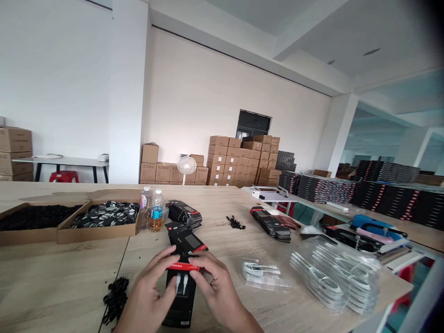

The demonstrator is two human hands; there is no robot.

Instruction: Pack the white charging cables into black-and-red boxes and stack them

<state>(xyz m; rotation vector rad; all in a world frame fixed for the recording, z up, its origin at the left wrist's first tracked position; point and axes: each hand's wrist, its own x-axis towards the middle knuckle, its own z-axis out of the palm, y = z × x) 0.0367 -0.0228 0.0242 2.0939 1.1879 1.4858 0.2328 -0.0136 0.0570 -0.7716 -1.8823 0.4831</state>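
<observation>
Both hands are on a black cable packaging box [179, 307] with a red strip across its top and two white connectors showing on its front. My left hand [152, 289] grips the box's upper left side, thumb on the front. At the red strip's right end, my right hand [218, 283] pinches the edge between thumb and fingers. Just behind lie more black boxes [187, 240], overlapping flat on the table. A pile of small black parts [116, 298] is left of my left hand. To the right sits a bagged white cable [260, 268].
Several bagged white cables [333, 273] are stacked at the right. Banded black boxes [270, 224] and loose black pieces [236, 223] lie farther back. At the left stand two bottles [157, 210], a carton tray of black-and-white pieces [99, 233] and another of black parts [29, 238].
</observation>
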